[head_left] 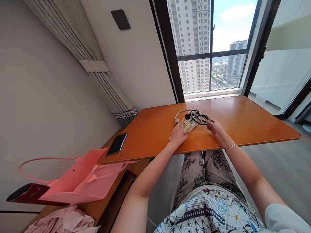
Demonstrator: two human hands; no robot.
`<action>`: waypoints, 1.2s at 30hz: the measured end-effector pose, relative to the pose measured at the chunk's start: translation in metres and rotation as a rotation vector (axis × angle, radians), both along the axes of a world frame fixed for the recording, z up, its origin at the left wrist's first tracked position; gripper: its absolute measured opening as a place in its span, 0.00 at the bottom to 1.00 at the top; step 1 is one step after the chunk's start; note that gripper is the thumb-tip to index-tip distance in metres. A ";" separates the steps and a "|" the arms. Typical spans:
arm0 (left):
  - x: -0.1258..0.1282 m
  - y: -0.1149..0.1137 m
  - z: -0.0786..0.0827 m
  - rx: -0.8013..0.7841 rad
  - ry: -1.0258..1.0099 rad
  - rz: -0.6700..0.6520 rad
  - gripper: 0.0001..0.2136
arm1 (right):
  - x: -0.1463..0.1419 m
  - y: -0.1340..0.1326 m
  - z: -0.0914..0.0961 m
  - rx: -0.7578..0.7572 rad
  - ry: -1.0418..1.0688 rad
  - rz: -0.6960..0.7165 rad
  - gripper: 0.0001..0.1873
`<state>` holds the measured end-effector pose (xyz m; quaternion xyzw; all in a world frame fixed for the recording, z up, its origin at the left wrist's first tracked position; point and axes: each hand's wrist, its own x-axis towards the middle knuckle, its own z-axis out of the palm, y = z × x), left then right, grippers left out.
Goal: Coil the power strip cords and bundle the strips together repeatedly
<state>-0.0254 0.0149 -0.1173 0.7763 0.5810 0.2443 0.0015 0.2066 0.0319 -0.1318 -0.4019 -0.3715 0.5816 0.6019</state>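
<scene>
A whitish power strip [190,126] lies at a slant near the middle of the wooden table [150,129], with a label on its surface. My left hand [179,133] is closed around its near side. Over the strip's far right end sits a loose coil of black and pale cable [199,117]. The fingers of my right hand [215,127] pinch the coil at its right edge. A pale lead curves out to the left and ends in a plug [176,121]. Beside the coil is a small black block [187,116], partly hidden.
A phone [117,144] lies at the table's left end. Below that end, a pink bag [80,181] rests on a wooden cabinet, with a dark red object [31,194] and crumpled pink cloth [65,221]. Behind the table are a curtain [97,68] and a window [211,55].
</scene>
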 end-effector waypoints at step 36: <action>0.042 0.061 0.085 -0.147 -0.184 -0.267 0.17 | -0.001 -0.004 0.013 0.291 -0.042 0.157 0.27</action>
